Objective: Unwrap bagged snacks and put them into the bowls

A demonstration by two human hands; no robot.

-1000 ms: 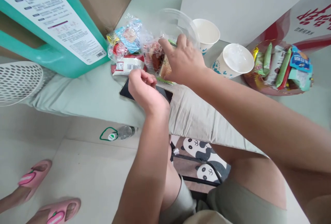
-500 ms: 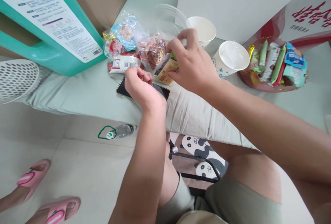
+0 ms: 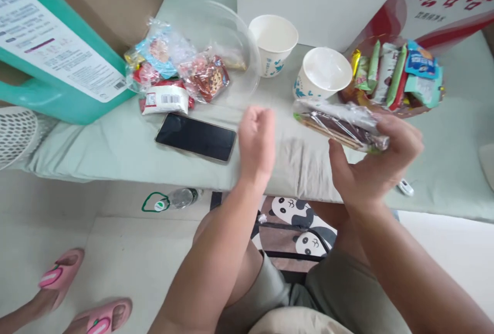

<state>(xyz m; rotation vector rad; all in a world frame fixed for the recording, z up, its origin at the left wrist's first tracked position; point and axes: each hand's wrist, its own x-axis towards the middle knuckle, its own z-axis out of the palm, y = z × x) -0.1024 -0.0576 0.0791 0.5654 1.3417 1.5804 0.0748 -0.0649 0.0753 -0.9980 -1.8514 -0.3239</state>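
R. hand (image 3: 378, 164): clamped on 1 snack pack (image 3: 339, 125), fingers over its right end, thumb at lower edge. L. hand (image 3: 257, 141): loose fist, thumb & fingers drawn together, palm side hidden, slightly blurred; just beside phone.

Snack pack: held tilted over the table's front part, nr the paper cups; can't tell if touching one. Flat, oblong; clear crinkly plastic w/ bright glare, dk brown beneath, thin tan layers along the edge, bit of green at left end. Lettering n/a, too blurred.

Phone (image 3: 195, 137): flat slab, glossy blk glass, rounded corners, face up.

Paper cups, 2, matte white w/ blue print: left cup (image 3: 272, 43); right cup (image 3: 322, 74), clear film-like stuff inside.

Bowl (image 3: 419, 112): amber, see-through, filled w/ small foil packs (image 3: 386, 74), approx. upright.

Round tub (image 3: 258, 74): clear thin plastic; beside it, crumpled wrappers (image 3: 159, 52), a red/wht pack (image 3: 166, 98) & a brown glossy pack (image 3: 211, 79).

Tablecloth (image 3: 459, 169): pale green, wrinkled at front edge.

Jug (image 3: 73, 74): teal, smooth hard plastic, wht label, far left.

Basket (image 3: 17, 133): wht plastic, holes throughout.

Floor: clear bottle (image 3: 183, 198), green loop by cap.
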